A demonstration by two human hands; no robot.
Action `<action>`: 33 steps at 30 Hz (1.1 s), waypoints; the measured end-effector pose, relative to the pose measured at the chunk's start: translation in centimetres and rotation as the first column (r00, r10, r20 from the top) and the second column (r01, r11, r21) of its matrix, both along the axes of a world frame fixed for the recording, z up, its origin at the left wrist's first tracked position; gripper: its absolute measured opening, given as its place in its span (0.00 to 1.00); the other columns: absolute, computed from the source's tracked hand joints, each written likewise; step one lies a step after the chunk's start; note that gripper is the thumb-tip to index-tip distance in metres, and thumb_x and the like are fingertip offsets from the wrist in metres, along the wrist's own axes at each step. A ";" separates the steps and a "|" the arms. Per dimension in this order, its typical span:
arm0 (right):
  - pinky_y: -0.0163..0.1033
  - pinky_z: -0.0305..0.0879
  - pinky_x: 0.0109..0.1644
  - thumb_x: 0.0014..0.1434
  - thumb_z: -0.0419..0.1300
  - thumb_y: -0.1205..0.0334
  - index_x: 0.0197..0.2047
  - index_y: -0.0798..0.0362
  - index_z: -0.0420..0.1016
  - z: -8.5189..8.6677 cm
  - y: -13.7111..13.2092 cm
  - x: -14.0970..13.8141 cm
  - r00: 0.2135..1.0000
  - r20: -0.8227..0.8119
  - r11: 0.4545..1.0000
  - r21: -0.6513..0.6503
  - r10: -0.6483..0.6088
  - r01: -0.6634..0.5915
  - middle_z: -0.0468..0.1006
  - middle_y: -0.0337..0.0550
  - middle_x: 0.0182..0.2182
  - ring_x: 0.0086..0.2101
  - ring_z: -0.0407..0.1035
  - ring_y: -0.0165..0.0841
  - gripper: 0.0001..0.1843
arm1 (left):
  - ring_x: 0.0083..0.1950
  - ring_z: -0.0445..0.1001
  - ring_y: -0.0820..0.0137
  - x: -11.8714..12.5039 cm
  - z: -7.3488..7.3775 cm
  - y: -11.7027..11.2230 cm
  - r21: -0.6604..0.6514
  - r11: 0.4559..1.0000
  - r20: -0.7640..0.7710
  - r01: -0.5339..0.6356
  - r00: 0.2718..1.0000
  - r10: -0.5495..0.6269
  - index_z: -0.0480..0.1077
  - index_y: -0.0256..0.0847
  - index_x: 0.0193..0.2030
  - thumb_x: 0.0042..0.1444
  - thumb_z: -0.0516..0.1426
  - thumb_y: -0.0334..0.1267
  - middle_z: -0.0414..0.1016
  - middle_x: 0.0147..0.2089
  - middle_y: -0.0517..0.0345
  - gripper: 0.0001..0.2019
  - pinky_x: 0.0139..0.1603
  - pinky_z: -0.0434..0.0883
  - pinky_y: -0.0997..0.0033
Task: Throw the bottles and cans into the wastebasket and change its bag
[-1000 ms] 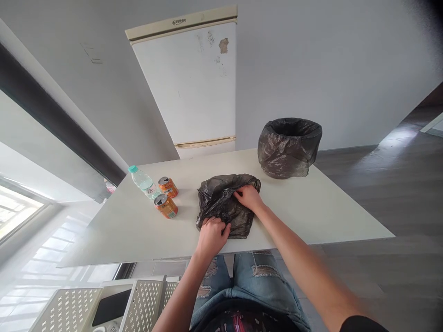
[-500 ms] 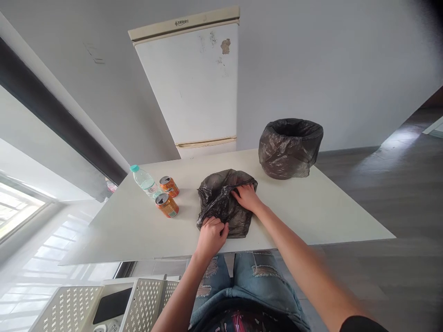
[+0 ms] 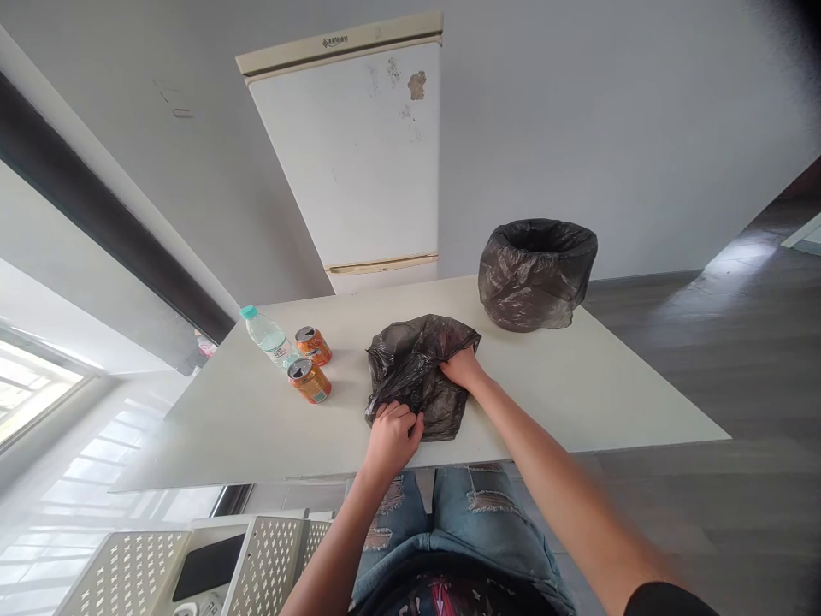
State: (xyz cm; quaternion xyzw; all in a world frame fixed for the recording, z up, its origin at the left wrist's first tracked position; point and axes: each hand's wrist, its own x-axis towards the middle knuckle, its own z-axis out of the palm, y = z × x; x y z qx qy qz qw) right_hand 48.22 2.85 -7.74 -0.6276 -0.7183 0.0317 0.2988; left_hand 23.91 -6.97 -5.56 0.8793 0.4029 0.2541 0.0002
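Observation:
A crumpled black plastic bag [image 3: 420, 364] lies on the white table in front of me. My left hand [image 3: 393, 432] is closed on the near-left edge of the bag, fingers curled into the plastic. On the bag's right side, my right hand [image 3: 463, 370] reaches in under the film through its opening. The plastic covers those fingers, so their grip is hidden. Left of the bag stand two orange drink cans [image 3: 310, 382] with opened tops. Beside them, a clear plastic bottle [image 3: 268, 336] with a teal cap leans in view.
A bin lined with a black bag [image 3: 537, 278] stands at the table's back right corner. Behind the white table [image 3: 552, 402] is a white refrigerator [image 3: 365, 154]. Below the near left edge sits a perforated white basket [image 3: 128, 573] with a dark flat object beside it.
My right hand has slid from on top of the bag's edge to inside it, under the plastic. My left hand keeps its place.

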 end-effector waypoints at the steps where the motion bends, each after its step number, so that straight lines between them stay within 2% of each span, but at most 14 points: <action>1: 0.59 0.49 0.74 0.66 0.53 0.65 0.65 0.53 0.75 -0.1 0.0 0.0 1.000 -0.015 1.000 0.006 -0.001 0.001 0.75 0.56 0.64 0.66 0.63 0.52 0.25 | 0.36 0.74 0.67 0.0 -0.1 0.0 0.012 1.000 0.007 0.002 1.000 -0.003 0.69 0.42 0.22 0.69 0.57 0.34 0.73 0.27 0.56 0.20 0.42 0.66 0.63; 6: 0.64 0.48 0.74 0.66 0.53 0.63 0.62 0.52 0.77 -0.2 0.2 0.1 0.999 -0.051 0.999 0.040 -0.017 0.019 0.76 0.57 0.62 0.66 0.63 0.55 0.24 | 0.35 0.73 0.67 0.1 -0.3 0.0 0.048 0.999 0.021 0.015 1.000 -0.016 0.68 0.42 0.22 0.68 0.57 0.33 0.72 0.26 0.58 0.20 0.40 0.65 0.63; 9: 0.60 0.54 0.73 0.67 0.52 0.62 0.58 0.51 0.79 -0.1 0.2 0.3 0.996 -0.083 0.997 0.072 -0.014 0.020 0.79 0.55 0.59 0.64 0.66 0.52 0.21 | 0.35 0.73 0.67 0.0 -0.3 0.0 0.049 0.999 0.019 0.010 1.000 -0.011 0.69 0.42 0.22 0.68 0.58 0.32 0.72 0.26 0.57 0.20 0.40 0.64 0.63; 12: 0.56 0.58 0.72 0.69 0.51 0.60 0.58 0.50 0.78 0.2 0.3 0.4 0.993 -0.121 0.995 0.096 -0.004 0.016 0.79 0.54 0.58 0.62 0.68 0.49 0.21 | 0.35 0.73 0.66 0.0 -0.4 0.0 0.042 0.999 0.021 0.012 1.000 -0.013 0.69 0.41 0.22 0.68 0.58 0.32 0.72 0.27 0.57 0.19 0.40 0.64 0.63; 18: 0.61 0.54 0.74 0.68 0.53 0.60 0.57 0.50 0.79 0.6 0.2 0.3 0.982 -0.189 0.994 0.108 0.002 0.019 0.80 0.55 0.58 0.64 0.66 0.52 0.20 | 0.35 0.73 0.66 0.0 -0.6 0.1 0.023 0.999 0.040 0.026 0.999 -0.027 0.70 0.41 0.23 0.68 0.58 0.32 0.72 0.27 0.56 0.19 0.40 0.64 0.63; 23: 0.59 0.56 0.73 0.64 0.56 0.61 0.52 0.48 0.82 1.0 -0.1 0.3 0.958 -0.280 0.994 0.110 0.059 -0.029 0.82 0.53 0.55 0.61 0.70 0.50 0.17 | 0.37 0.73 0.66 -0.1 -0.7 0.2 -0.014 0.999 0.050 0.029 0.998 -0.028 0.69 0.42 0.24 0.69 0.56 0.34 0.72 0.29 0.56 0.19 0.42 0.67 0.63; 26: 0.59 0.57 0.73 0.63 0.57 0.61 0.53 0.48 0.81 1.2 -0.2 0.3 0.924 -0.373 0.992 0.120 0.083 -0.041 0.81 0.53 0.55 0.60 0.71 0.49 0.17 | 0.42 0.74 0.64 -0.2 -0.3 0.1 -0.050 0.998 0.113 0.039 0.993 -0.033 0.72 0.42 0.31 0.70 0.56 0.34 0.75 0.36 0.54 0.13 0.47 0.70 0.62; 29: 0.57 0.64 0.69 0.62 0.60 0.57 0.53 0.47 0.80 1.4 -0.1 0.3 0.861 -0.499 0.990 0.136 0.095 -0.030 0.82 0.51 0.54 0.57 0.73 0.48 0.17 | 0.49 0.74 0.62 -0.2 0.3 0.0 -0.092 0.995 0.201 0.032 0.980 -0.013 0.72 0.43 0.46 0.69 0.56 0.35 0.75 0.46 0.51 0.04 0.52 0.72 0.60; 33: 0.54 0.70 0.63 0.58 0.66 0.51 0.51 0.47 0.79 1.9 0.0 0.5 0.709 -0.699 0.986 0.166 0.097 0.029 0.82 0.49 0.51 0.52 0.75 0.45 0.19 | 0.55 0.74 0.60 -0.2 0.5 -0.1 -0.166 0.986 0.247 0.008 0.968 0.034 0.67 0.45 0.60 0.69 0.56 0.37 0.72 0.54 0.49 0.14 0.57 0.74 0.57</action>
